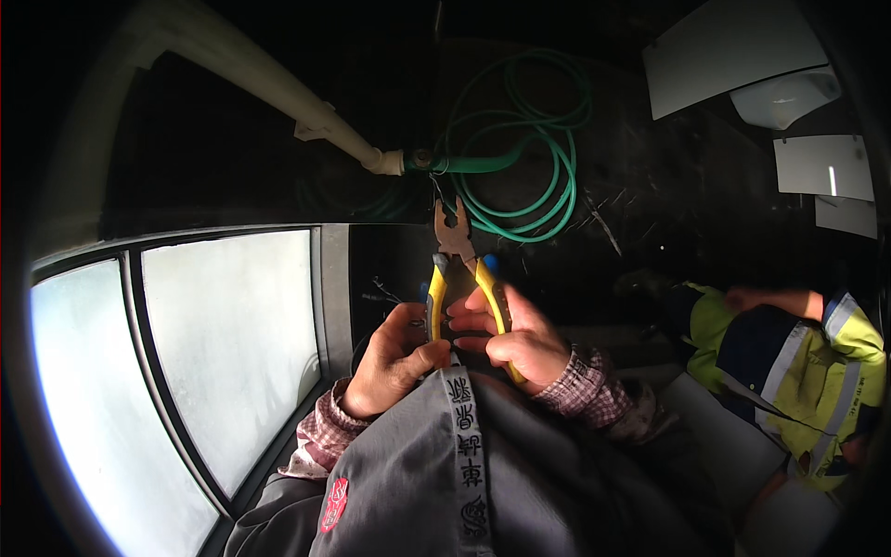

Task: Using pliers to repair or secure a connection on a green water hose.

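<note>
A pair of pliers (454,237) with yellow and dark handles points away from me, its jaws spread apart. My left hand (392,360) grips the left handle, and my right hand (520,336) is wrapped round the right one. Just beyond the jaw tips, a thin wire (438,186) hangs from the joint where a green hose (483,164) meets a pale pipe fitting (385,162). Whether the jaws touch the wire I cannot tell. Something small and blue (491,263) shows beside the right handle.
The pale pipe (260,84) slants down from the upper left. Coils of thin green hose (568,176) lie on the dark surface beyond. Bright window panes (232,343) stand at my left. A person in a yellow-green and navy jacket (817,390) is close at right, below white panels (733,51).
</note>
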`<state>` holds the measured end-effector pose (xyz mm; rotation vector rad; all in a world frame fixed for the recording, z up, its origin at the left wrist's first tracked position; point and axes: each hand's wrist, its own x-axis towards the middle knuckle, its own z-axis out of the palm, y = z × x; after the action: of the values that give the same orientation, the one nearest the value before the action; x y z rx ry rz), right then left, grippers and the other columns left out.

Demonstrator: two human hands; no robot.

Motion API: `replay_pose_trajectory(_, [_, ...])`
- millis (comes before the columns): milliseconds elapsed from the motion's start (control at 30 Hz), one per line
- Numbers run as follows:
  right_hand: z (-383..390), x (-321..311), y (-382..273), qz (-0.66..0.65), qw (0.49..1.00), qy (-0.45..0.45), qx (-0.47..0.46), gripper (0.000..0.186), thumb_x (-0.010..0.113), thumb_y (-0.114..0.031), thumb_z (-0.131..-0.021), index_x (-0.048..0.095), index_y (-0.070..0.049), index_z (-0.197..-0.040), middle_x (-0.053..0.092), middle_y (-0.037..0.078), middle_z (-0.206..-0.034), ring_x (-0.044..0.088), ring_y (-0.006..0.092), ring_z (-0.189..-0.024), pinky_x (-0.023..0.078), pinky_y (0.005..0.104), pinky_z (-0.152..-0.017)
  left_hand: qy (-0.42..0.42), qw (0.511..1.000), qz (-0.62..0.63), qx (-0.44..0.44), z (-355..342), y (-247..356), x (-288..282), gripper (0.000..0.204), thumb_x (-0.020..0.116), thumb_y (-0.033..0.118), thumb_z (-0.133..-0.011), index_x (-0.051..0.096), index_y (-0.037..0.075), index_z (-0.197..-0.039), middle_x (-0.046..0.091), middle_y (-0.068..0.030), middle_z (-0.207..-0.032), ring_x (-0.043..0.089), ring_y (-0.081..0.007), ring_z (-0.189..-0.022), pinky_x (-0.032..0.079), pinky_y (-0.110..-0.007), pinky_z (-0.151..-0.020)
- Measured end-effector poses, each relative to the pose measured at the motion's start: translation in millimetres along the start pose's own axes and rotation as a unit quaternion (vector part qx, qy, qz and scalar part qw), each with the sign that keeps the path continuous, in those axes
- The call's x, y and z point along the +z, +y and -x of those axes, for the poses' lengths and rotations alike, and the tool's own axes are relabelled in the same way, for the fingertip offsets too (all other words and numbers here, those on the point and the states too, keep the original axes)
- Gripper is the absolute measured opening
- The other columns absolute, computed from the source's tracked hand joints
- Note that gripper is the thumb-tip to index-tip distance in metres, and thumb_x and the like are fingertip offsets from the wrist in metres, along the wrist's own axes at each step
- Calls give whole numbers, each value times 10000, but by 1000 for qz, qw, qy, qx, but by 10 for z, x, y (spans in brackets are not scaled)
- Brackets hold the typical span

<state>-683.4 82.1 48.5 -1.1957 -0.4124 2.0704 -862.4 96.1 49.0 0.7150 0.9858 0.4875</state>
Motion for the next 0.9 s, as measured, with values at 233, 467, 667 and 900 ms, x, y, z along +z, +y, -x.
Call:
replay_pose_trajectory(233, [-75, 295, 59, -114, 993, 26, 3, 494, 366, 110, -551, 368, -28, -1025, 454, 131, -1059, 464, 232, -1018, 430, 277, -656, 3, 999, -22, 41, 53, 26, -178, 420, 511, 113, -799, 312, 3, -1152, 538, -63, -651, 499, -93, -557, 385, -197, -511])
replay_pose_trajectory(467, [-66, 433, -135, -174, 984, 34, -10, 510, 371, 127, -568, 344, 11, -1064, 416, 152, -1062, 456, 246, -1021, 435, 358, -815, -36, 994, 6, 100, -15, 211, -205, 473, 457, 71, -792, 254, 19, -1216, 497, -72, -546, 458, -122, -395, 360, -202, -380])
replay_pose_trajectory(667, [-467, 415, -176, -182, 980, 81, 3, 450, 381, 142, -557, 378, 20, -990, 461, 162, -1036, 464, 272, -1017, 401, 413, -870, 12, 996, 60, 61, -273, 249, -356, 381, 436, 73, -800, 298, -34, -1138, 480, -88, -533, 425, -150, -336, 369, -236, -333])
replay_pose_trajectory(900, [-650, 345, -250, -228, 969, 90, 18, 401, 390, 143, -579, 386, 5, -955, 464, 153, -1022, 474, 263, -995, 375, 394, -876, 33, 994, 104, 20, -441, 361, -349, 360, 432, 95, -798, 334, -45, -1114, 448, -94, -530, 402, -161, -334, 366, -256, -315])
